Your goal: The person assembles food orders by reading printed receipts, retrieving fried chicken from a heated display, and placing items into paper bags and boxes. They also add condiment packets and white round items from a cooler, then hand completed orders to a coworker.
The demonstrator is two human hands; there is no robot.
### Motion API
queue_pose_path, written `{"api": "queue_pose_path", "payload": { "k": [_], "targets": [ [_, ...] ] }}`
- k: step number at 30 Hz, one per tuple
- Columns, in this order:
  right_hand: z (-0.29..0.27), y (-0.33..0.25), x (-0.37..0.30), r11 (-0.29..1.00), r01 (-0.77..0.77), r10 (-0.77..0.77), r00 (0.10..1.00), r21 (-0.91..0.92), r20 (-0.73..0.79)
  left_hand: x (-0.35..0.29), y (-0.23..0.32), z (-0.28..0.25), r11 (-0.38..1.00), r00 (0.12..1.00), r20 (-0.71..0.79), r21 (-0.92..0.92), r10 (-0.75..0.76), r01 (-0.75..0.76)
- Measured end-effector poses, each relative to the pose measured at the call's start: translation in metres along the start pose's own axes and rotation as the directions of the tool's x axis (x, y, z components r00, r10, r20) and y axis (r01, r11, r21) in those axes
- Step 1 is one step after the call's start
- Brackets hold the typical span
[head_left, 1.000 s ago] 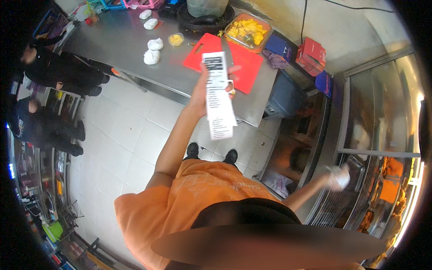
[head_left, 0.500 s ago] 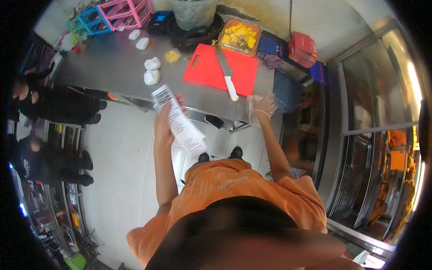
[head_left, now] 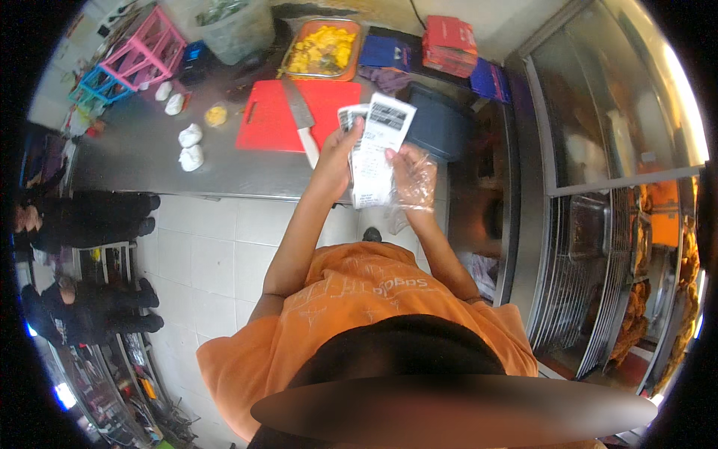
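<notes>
Between my two hands, over the front of the metal counter, are several white printed paper slips (head_left: 380, 153), like receipts. My left hand (head_left: 336, 166) is closed on their left side, its thumb against the stack. My right hand (head_left: 413, 176) wears a loose clear plastic glove and pinches the right edge of the front slip. Left of the slips, a white-handled knife (head_left: 301, 112) lies across a red cutting board (head_left: 263, 123), its handle past the board's front edge. A clear tray of chopped yellow food (head_left: 323, 51) stands just behind the board.
White knotted bundles (head_left: 191, 147) and a small tub of yellow stuff (head_left: 215, 115) sit at the counter's left. A dark blue bin (head_left: 437, 123) is right, below red packets (head_left: 449, 46). Two people (head_left: 90, 224) stand far left. A glass cabinet (head_left: 617, 112) lines the right.
My right hand has come from the counter's right edge to the slips and now grips one. My left hand has lifted them rightward, and they have fanned apart. The view has shifted right.
</notes>
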State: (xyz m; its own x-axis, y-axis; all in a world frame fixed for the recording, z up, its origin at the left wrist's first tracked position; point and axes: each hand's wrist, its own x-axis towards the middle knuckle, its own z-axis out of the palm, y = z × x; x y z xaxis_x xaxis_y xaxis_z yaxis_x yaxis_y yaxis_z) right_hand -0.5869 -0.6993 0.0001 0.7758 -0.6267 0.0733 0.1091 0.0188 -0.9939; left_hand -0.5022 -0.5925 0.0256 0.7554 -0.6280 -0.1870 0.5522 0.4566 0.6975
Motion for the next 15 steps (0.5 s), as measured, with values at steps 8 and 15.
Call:
{"api": "queue_pose_path", "payload": {
  "k": [8,15],
  "targets": [
    [-0.091,-0.003,0.024,0.936,0.161,-0.231,0.953,-0.314,-0.198,0.053,-0.061,0.060,0.989,0.995,0.098,0.151,-0.003,-0.012],
    [-0.116,-0.011,0.025,0.929,0.163,-0.285,0.888,-0.333,-0.360,0.090,-0.073,0.098,0.982,0.984,0.169,0.186,-0.058,0.026]
  ]
}}
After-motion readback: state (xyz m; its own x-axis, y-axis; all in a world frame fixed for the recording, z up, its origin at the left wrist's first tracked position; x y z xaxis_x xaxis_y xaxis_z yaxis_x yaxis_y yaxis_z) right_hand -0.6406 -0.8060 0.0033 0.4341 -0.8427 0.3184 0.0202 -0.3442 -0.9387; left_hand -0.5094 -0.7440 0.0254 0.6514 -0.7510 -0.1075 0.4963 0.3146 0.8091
